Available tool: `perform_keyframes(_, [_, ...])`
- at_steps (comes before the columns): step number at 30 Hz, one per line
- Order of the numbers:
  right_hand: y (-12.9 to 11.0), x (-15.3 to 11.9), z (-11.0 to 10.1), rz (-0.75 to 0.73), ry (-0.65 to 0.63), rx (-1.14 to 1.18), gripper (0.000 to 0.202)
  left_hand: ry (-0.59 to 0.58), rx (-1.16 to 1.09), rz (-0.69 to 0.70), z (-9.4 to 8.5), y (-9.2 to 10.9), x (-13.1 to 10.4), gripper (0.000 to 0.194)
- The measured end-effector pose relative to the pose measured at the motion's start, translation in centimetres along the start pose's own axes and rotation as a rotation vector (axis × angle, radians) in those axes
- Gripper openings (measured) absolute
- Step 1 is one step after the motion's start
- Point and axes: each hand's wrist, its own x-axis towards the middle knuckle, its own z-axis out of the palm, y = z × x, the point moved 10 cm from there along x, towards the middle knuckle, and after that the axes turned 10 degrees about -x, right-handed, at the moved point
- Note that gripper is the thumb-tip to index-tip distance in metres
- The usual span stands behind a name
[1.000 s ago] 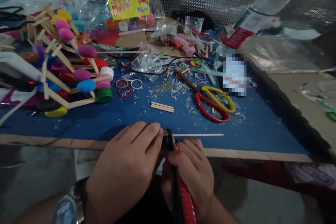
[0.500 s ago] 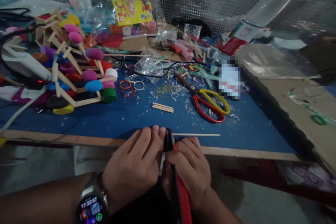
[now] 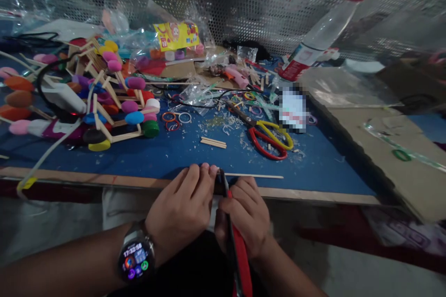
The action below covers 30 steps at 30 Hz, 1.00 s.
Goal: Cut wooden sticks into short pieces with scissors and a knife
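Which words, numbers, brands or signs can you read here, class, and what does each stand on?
"17:32:58" on the watch face, its last digit slightly soft.
Too blurred or small to read: the print on the yellow packet label, the bottle label and the purple-printed bag.
The phone-like screen is pixelated.

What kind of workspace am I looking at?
Probably an improvised craft bench. A blue tabletop holds scissors with red and yellow handles, short cut sticks amid pale shavings, and a structure of wooden sticks with colourful pieces.
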Motion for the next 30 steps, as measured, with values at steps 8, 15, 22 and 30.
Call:
perform_keyframes(8, [-0.6, -0.6, -3.8, 0.032, 0.078, 0.083, 0.023, 0.004, -0.049, -0.006, -0.1, -0.2, 0.1, 0.035])
perform_keyframes(15, [5.2, -0.3, -6.8, 0.13, -0.003, -0.129, 0.018, -0.009, -0.135, -0.03, -0.3, -1.1, 0.6, 0.032])
perform_keyframes(22, [15.3, -1.4, -11.6, 0.247, 0.029, -0.565, 0.034, 0.022, -0.328, -0.184, -0.9, -2.9, 1.2, 0.03])
perform_keyframes(30, [20.3, -1.1, -13.3, 0.435, 0.012, -0.538, 0.03, -0.064, -0.479, -0.268, -0.4, -4.1, 1.8, 0.023])
